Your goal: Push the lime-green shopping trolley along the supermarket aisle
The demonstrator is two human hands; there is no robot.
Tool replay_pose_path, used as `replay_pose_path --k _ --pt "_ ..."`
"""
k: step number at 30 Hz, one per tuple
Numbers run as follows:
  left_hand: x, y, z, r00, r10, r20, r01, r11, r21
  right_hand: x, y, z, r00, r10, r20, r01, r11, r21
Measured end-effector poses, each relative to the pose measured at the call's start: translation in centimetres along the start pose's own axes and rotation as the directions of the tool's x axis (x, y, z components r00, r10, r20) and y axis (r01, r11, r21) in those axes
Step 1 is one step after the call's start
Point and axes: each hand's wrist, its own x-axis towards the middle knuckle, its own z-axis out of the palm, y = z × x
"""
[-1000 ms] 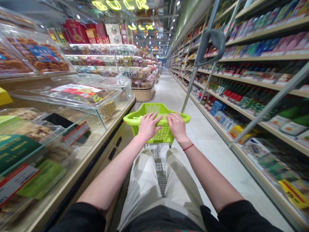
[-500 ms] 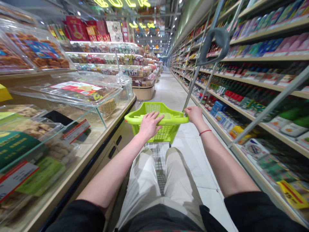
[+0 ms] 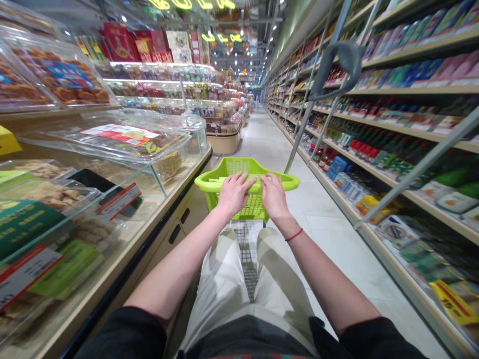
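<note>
Two hands, left (image 3: 235,195) and right (image 3: 273,195), rest on a lime-green basket (image 3: 239,167).

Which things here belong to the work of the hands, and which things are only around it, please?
Used: left hand, right hand, lime-green shopping basket.
Around: glass display counter, shelves of bottled goods, tiled floor.

The left hand (image 3: 234,194) and right hand (image 3: 273,195) lay on the handle (image 3: 288,182) of a shopping cart (image 3: 254,212) in front of the person's legs (image 3: 220,279). A glass food counter (image 3: 187,219) ran along the left side of the aisle floor (image 3: 329,224), and stocked shelves (image 3: 411,89) ran along the right.
</note>
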Motion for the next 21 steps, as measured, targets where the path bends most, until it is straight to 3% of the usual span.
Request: replay_pose_path --k 3,7,10,12,16,21 --pt "-0.1 -0.1 0.0 1.000 0.004 -0.007 -0.004 1.000 -0.008 -0.7 0.5 -0.4 1.000 -0.009 -0.018 0.009 1.000 0.008" --pt "-0.3 -0.3 0.1 1.000 0.003 -0.015 -0.003 1.000 -0.027 -0.1 4.7 -3.1 0.998 0.058 -0.018 -0.059 0.995 -0.081" --pt "-0.3 -0.3 0.1 1.000 0.004 -0.006 -0.004 1.000 -0.022 2.4 7.9 -4.9 0.983 0.161 0.085 -0.142 0.970 -0.197" --pt "-0.3 -0.3 0.0 1.000 0.002 -0.001 -0.002 1.000 -0.023 4.6 9.1 -5.3 0.941 0.272 0.200 -0.211 0.936 -0.283" --pt "-0.3 -0.2 -0.3 1.000 0.000 0.006 0.000 0.999 -0.034 8.2 9.4 -4.8 0.858 0.378 0.347 -0.266 0.906 -0.330" --pt "-0.4 -0.2 -0.4 1.000 -0.009 0.004 0.009 1.000 -0.018 8.9 8.6 -4.8 0.841 0.416 0.347 -0.308 0.894 -0.326"
